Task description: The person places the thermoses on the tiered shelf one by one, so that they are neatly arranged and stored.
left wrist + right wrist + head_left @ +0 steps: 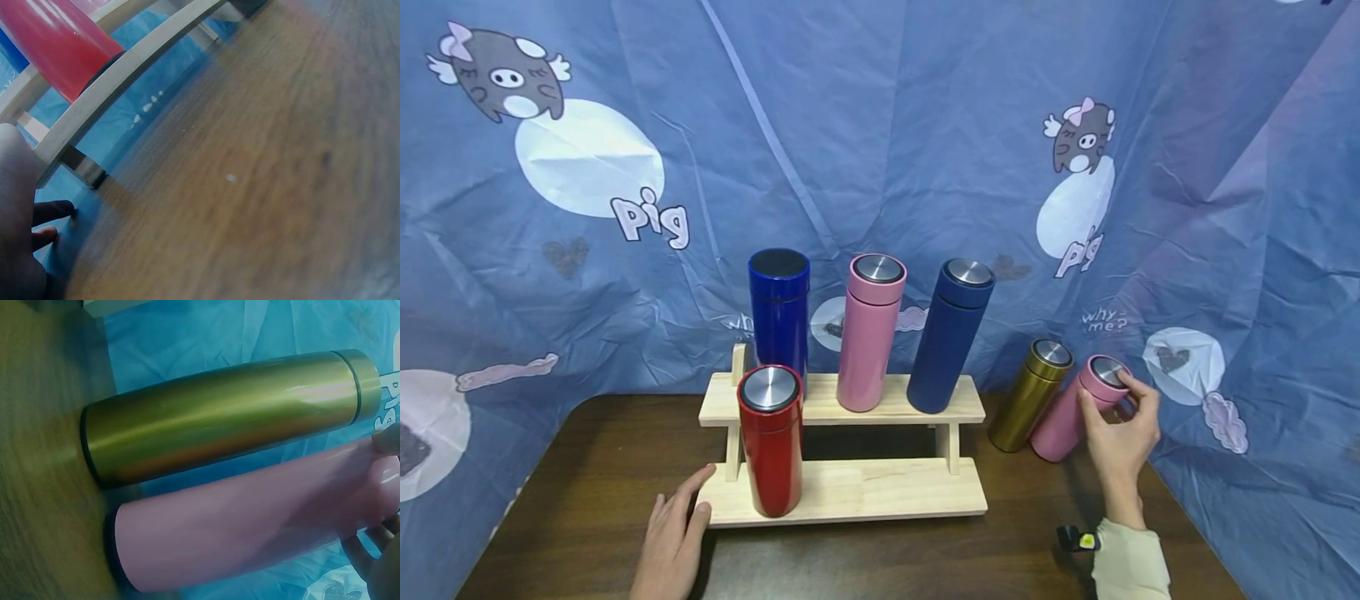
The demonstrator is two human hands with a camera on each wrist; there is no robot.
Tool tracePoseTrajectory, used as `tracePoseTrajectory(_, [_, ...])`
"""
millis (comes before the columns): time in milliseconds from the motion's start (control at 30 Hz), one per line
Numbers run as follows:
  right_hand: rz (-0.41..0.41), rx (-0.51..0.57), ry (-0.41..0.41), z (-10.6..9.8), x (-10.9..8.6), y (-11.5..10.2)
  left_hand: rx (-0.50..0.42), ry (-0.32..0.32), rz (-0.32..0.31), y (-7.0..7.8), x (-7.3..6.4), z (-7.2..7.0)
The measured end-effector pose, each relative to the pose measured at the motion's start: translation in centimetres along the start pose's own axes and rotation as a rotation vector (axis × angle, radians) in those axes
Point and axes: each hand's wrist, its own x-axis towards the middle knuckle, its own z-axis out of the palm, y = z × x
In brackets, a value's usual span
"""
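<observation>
On the right of the table my right hand (1122,429) grips a pink thermos bottle (1063,421) around its lid end, thumb on one side and fingers on the other. Close beside that bottle stands a gold thermos (1028,400); in the right wrist view the gold thermos (225,419) and the held pink bottle (250,519) lie side by side. My left hand (673,533) rests at the left end of the wooden rack's (887,492) lower shelf, its thumb and index finger touching the end. Nearest to it, a red thermos (772,458) stands upright on that shelf.
The rack's upper shelf bears a glossy blue thermos (780,321), another pink thermos (871,342) and a dark blue thermos (951,342). A blue cloth (880,125) printed with pigs hangs behind and at the sides of the brown table (850,567).
</observation>
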Motion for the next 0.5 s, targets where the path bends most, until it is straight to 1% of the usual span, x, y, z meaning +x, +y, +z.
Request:
tracePoseTrajectory(167, [-0.018,0.029,0.007,-0.2,0.6,2.7,-0.009,0.009,0.016,-0.1,0.0,0.1])
tracePoseTrajectory(233, [-0.018,0.037,0.016,-0.2,0.9,3.5,-0.007,0.004,0.012,-0.1,0.0,0.1])
tracePoseTrajectory(300, [-0.027,0.054,0.019,-0.4,1.1,3.2,-0.002,-0.009,-0.004,0.0,0.0,0.0])
tracePoseTrajectory(367, [-0.039,0.068,0.033,-0.5,1.2,2.4,0.003,-0.023,-0.020,0.1,0.1,0.0])
tracePoseTrajectory(433, [-0.055,0.082,0.040,-0.6,1.2,1.1,0.005,-0.030,-0.029,0.1,0.1,-0.1])
tracePoseTrajectory(500, [-0.068,0.100,0.047,-0.7,1.1,-0.6,0.000,-0.026,-0.025,0.1,0.1,-0.1])
